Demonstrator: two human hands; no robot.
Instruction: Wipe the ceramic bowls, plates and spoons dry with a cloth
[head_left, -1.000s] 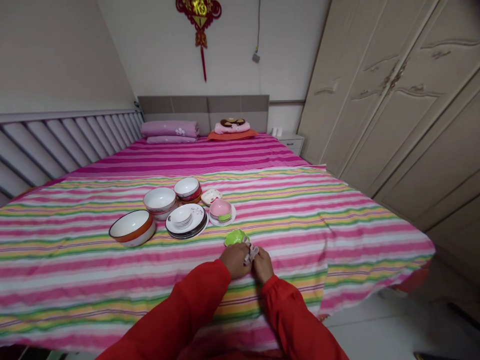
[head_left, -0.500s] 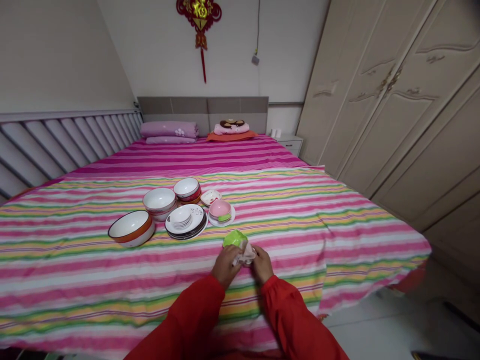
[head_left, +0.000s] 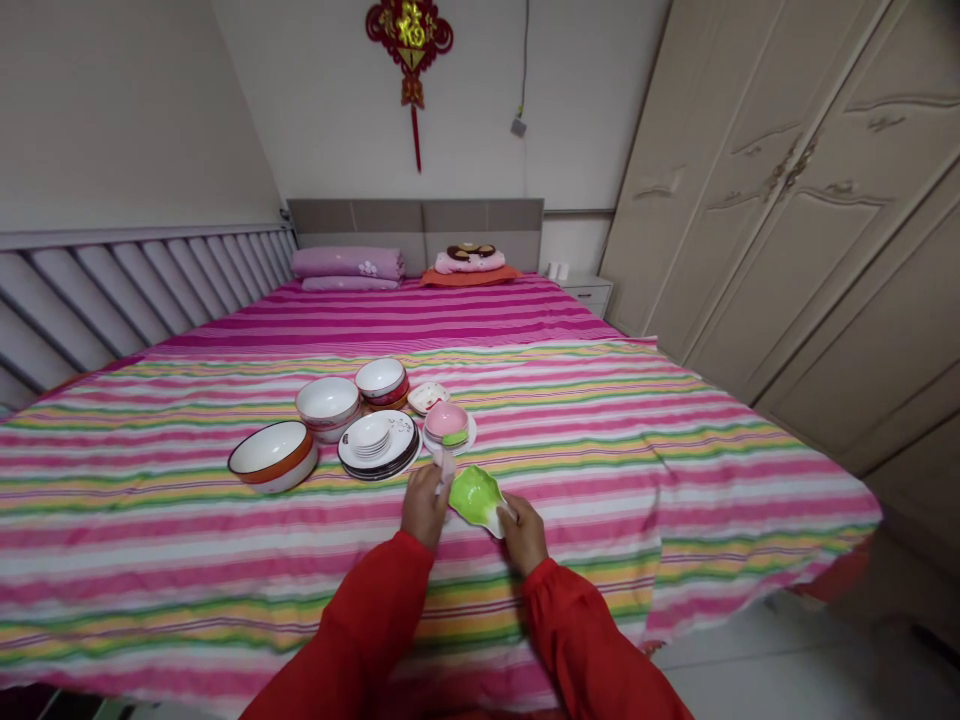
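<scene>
A green, leaf-shaped dish with a white end is gripped at that end by my right hand. Its hollow side faces up toward me. At the dish's left edge, my left hand is closed on a pale pinkish cloth. Just beyond my hands sits a pink bowl with a bit of green at its front, on a white plate. Left of it, a stack of small white dishes rests on a pile of dark-rimmed plates.
An orange-banded bowl, a stacked white bowl, a red-sided bowl and a small patterned dish stand on the striped sheet. Folded bedding lies by the headboard. Wardrobes line the right.
My left hand has moved left with the cloth, off the dish's white end. The green dish now shows fully, tilted toward me in my right hand. The view has shifted slightly.
</scene>
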